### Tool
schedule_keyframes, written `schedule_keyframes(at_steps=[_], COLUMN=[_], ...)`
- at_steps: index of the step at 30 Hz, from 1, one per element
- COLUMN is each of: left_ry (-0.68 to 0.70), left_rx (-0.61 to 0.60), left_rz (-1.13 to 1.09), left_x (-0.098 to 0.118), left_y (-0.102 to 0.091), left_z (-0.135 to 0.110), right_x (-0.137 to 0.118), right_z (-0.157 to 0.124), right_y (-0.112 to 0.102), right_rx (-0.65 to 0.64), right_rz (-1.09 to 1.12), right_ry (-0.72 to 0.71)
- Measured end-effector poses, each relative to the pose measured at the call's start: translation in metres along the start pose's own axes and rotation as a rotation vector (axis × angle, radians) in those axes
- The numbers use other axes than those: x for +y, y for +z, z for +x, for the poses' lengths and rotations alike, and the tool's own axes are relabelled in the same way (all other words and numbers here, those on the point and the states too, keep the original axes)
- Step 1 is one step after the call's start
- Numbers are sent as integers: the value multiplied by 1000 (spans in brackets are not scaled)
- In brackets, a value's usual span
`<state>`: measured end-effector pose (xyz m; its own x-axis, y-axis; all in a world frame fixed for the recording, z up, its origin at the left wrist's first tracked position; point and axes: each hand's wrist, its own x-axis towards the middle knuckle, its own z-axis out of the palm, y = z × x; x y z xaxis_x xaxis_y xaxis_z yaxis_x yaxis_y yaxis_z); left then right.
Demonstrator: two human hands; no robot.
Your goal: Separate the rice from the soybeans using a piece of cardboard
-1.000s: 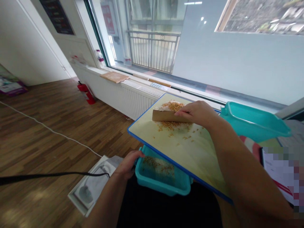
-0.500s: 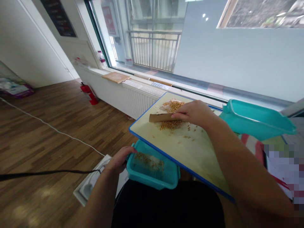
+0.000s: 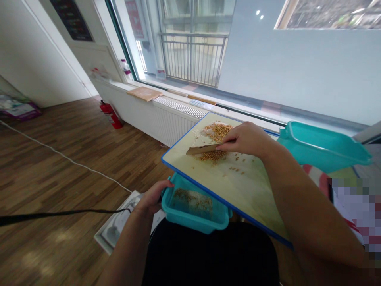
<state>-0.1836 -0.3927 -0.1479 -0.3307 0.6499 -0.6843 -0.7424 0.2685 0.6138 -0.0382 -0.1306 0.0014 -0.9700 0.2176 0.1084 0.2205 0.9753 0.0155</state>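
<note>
My right hand pinches a flat strip of brown cardboard, which stands on its long edge on a cream board with a blue rim. Yellow-brown kernels and whitish grains lie heaped behind the strip, and more kernels sit in front of it. Some loose ones are scattered to the right. Below the board's near edge, my left hand grips a turquoise plastic tub by its left end. Inside the tub lies a layer of mixed grains. The left fingers under the rim are partly hidden.
A second turquoise tub stands at the right, by a red-and-white cloth. Beyond the board are a radiator and a windowsill. A white box lies at lower left, with a black strap crossing over; a fire extinguisher stands further back.
The cardboard strip has tilted, so its top edge shows more. The tub in my left hand has shifted slightly right. The view has moved a little.
</note>
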Motion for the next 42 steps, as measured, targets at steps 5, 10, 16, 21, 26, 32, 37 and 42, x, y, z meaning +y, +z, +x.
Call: schedule_keyframes(at_steps=[5,10,16,21,26,32,37,42], left_ry=[-8,6,-28,-32,-13,16,-1,4], left_rx=[-11,-35,-41,-21,-5,-16,-15,-32], left_rz=[29,68,73,88,97,73,74,54], left_x=[-2,-4,-7,-9,-13,-24,-26,-25], left_y=[-3,0,9,13,14,25,31,31], left_z=[4,2,-3,-3,-2,-4,-6,-3], right_x=[-6,-10,-13,-15,-15,-14,-14,-15], right_z=[-3,-5,-6,-7,-8,-9,-12,-14], right_y=[-5,-10,-14,-16,-17,-17,-19,-20], right_rx=[-16,-47,-59,-63,-74,-76,-76,-77], right_rz=[8,20,20,29,44,47,49,53], right_ry=[32,34,12,-17,-31,-38,-26,-36])
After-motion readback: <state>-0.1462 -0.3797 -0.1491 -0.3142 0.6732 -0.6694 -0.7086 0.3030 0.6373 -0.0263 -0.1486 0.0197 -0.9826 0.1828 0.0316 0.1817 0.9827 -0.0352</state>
